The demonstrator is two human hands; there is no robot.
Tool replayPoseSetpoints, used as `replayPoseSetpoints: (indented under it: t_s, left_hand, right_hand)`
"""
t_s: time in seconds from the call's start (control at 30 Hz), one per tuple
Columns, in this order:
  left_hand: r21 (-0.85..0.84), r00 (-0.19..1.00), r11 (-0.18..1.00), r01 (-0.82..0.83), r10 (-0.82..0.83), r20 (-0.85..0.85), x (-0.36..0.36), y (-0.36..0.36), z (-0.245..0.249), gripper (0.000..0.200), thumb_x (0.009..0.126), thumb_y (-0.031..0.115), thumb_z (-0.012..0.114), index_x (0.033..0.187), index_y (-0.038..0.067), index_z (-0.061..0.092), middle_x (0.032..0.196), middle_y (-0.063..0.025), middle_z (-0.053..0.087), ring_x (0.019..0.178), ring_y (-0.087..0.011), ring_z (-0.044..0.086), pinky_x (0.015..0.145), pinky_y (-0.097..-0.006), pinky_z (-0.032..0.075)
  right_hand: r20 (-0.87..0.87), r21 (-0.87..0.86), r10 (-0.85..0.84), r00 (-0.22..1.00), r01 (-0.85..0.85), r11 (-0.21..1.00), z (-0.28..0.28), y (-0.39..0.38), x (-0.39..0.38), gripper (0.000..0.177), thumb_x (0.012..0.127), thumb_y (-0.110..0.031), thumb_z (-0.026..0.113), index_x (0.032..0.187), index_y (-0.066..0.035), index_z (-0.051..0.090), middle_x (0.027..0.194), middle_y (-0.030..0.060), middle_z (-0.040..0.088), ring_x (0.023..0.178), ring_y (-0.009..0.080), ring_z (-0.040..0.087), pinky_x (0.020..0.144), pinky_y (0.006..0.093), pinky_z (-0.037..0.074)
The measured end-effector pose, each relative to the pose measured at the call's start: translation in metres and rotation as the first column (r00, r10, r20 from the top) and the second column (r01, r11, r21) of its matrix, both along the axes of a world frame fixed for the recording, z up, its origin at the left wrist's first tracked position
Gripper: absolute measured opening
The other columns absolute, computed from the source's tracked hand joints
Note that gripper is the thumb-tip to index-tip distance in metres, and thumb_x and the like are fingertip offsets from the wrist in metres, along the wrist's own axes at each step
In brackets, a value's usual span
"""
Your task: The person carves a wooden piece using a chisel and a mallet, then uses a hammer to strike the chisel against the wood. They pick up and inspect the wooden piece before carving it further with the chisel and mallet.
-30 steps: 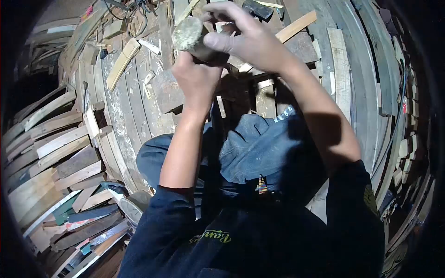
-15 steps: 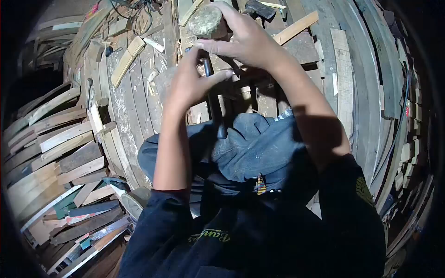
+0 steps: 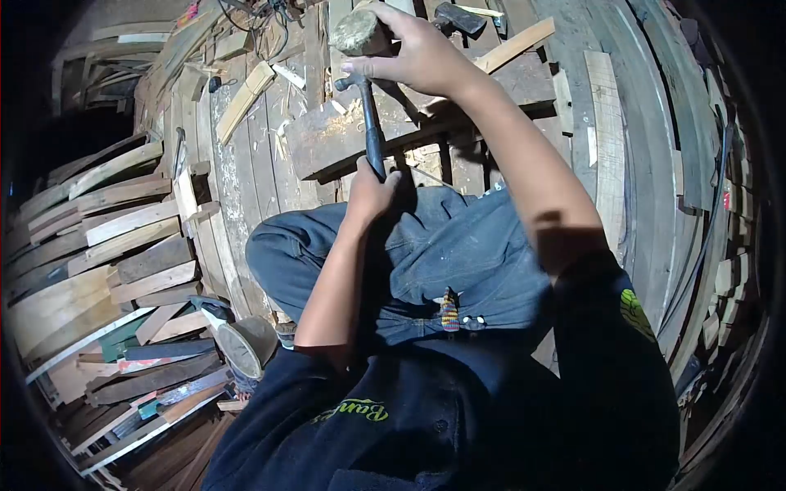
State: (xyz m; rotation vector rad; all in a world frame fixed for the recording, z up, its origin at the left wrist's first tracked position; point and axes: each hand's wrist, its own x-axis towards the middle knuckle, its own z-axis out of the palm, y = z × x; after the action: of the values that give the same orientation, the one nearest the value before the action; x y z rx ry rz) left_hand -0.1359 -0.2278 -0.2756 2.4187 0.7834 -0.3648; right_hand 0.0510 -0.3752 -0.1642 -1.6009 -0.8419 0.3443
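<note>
My left hand (image 3: 370,192) is closed around the lower handle of a dark-handled hammer (image 3: 372,135). The hammer's head points away from me, over a thick plank (image 3: 340,139) lying across the floor in front of my knees. My right hand (image 3: 426,61) grips a short round wooden block (image 3: 357,34) from its right side, thumb below and fingers over the top. The block's pale, rough end faces left, just beyond the hammer head. Wood shavings (image 3: 342,121) lie on the plank. What the block rests on, if anything, is hidden.
A second tool with a dark, blocky head (image 3: 460,18) lies beyond my right hand. Loose wood strips (image 3: 246,102) and a slat (image 3: 517,45) lie on the board floor. Stacked offcuts (image 3: 131,237) fill the left side; a round container (image 3: 246,348) stands by my left elbow.
My left hand has slid down toward me, from near the hammer's head to its lower handle. My right hand still grips the round block at nearly the same place.
</note>
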Motion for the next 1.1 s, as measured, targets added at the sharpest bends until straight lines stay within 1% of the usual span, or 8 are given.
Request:
replayPoseSetpoints:
  t_s: [0.07, 0.17, 0.33, 0.47, 0.8, 0.83, 0.87, 1.1]
  left_hand:
    - [-0.183, 0.990, 0.974, -0.132, 0.139, 0.031, 0.003, -0.002, 0.003, 0.040, 0.080, 0.018, 0.072, 0.104, -0.002, 0.049, 0.082, -0.0132, 0.059, 0.073, -0.0217, 0.060, 0.066, -0.0361, 0.048]
    - [-0.655, 0.887, 0.629, -0.420, 0.438, -0.148, 0.013, 0.010, 0.000, 0.023, 0.086, 0.019, 0.065, 0.097, 0.003, 0.053, 0.073, -0.0042, 0.054, 0.058, -0.0114, 0.052, 0.048, -0.0266, 0.041]
    - [-0.674, 0.843, 0.596, -0.436, 0.533, -0.074, 0.022, 0.010, 0.001, 0.024, 0.089, 0.026, 0.062, 0.092, 0.005, 0.052, 0.064, -0.0019, 0.048, 0.046, -0.0122, 0.046, 0.040, -0.0275, 0.037]
    - [-0.852, 0.785, 0.287, -0.437, 0.585, -0.206, 0.026, 0.022, 0.019, 0.030, 0.093, 0.038, 0.058, 0.086, 0.013, 0.044, 0.060, 0.0044, 0.037, 0.045, -0.0056, 0.035, 0.038, -0.0191, 0.031]
    - [-0.743, 0.644, 0.669, 0.015, 0.562, 0.519, -0.003, 0.000, 0.162, 0.023, 0.094, 0.031, 0.053, 0.099, 0.009, 0.052, 0.065, 0.0023, 0.042, 0.054, -0.0110, 0.040, 0.052, -0.0249, 0.034]
    - [-0.825, 0.655, 0.565, -0.012, 0.627, 0.420, -0.008, 0.004, 0.181, 0.027, 0.094, 0.035, 0.052, 0.099, 0.009, 0.051, 0.067, 0.0030, 0.042, 0.054, -0.0092, 0.040, 0.051, -0.0235, 0.034]
    - [-0.690, 0.667, 0.718, -0.094, 0.560, 0.491, -0.017, 0.017, 0.185, 0.031, 0.095, 0.039, 0.049, 0.097, 0.008, 0.050, 0.063, 0.0033, 0.040, 0.049, -0.0075, 0.037, 0.046, -0.0224, 0.032]
    - [-0.610, 0.801, 0.792, -0.021, 0.379, 0.463, -0.059, -0.019, 0.214, 0.032, 0.099, 0.036, 0.047, 0.095, 0.004, 0.051, 0.057, 0.0007, 0.041, 0.045, -0.0075, 0.038, 0.039, -0.0224, 0.031]
  right_hand:
    - [0.114, 0.054, -0.094, 0.989, 0.088, 0.995, -0.029, 0.014, 0.003, 0.057, 0.076, -0.039, 0.072, 0.122, -0.011, 0.053, 0.111, 0.0178, 0.061, 0.098, 0.0278, 0.063, 0.084, 0.0367, 0.049]
    - [0.221, 0.112, -0.148, 0.964, 0.126, 0.986, -0.033, 0.019, -0.001, 0.073, 0.070, -0.048, 0.077, 0.123, -0.006, 0.052, 0.099, 0.0174, 0.065, 0.091, 0.0289, 0.064, 0.083, 0.0365, 0.049]
    - [0.196, 0.078, -0.131, 0.972, 0.118, 0.990, -0.027, 0.017, -0.006, 0.076, 0.069, -0.048, 0.078, 0.125, -0.005, 0.051, 0.102, 0.0180, 0.064, 0.090, 0.0282, 0.063, 0.083, 0.0355, 0.049]
    - [0.235, 0.089, -0.150, 0.960, 0.132, 0.987, -0.037, 0.020, -0.003, 0.075, 0.070, -0.047, 0.078, 0.125, -0.004, 0.050, 0.105, 0.0189, 0.064, 0.096, 0.0281, 0.063, 0.086, 0.0368, 0.048]
    - [0.057, 0.254, -0.086, 0.995, 0.069, 0.965, -0.042, 0.031, -0.012, 0.078, 0.076, -0.034, 0.076, 0.134, -0.002, 0.035, 0.113, 0.0171, 0.061, 0.107, 0.0227, 0.058, 0.094, 0.0348, 0.044]
    - [0.026, 0.279, -0.084, 0.996, 0.073, 0.957, -0.042, 0.034, -0.015, 0.078, 0.075, -0.032, 0.076, 0.133, -0.001, 0.036, 0.113, 0.0162, 0.060, 0.106, 0.0217, 0.058, 0.094, 0.0342, 0.045]
    - [0.069, 0.238, -0.179, 0.981, 0.158, 0.958, -0.043, 0.036, -0.019, 0.077, 0.074, -0.030, 0.078, 0.132, 0.001, 0.038, 0.113, 0.0143, 0.060, 0.105, 0.0206, 0.058, 0.093, 0.0333, 0.046]
    - [-0.065, 0.522, -0.135, 0.989, 0.149, 0.840, -0.069, 0.055, -0.017, 0.068, 0.071, -0.025, 0.081, 0.123, 0.001, 0.046, 0.109, 0.0110, 0.061, 0.104, 0.0168, 0.059, 0.092, 0.0309, 0.047]
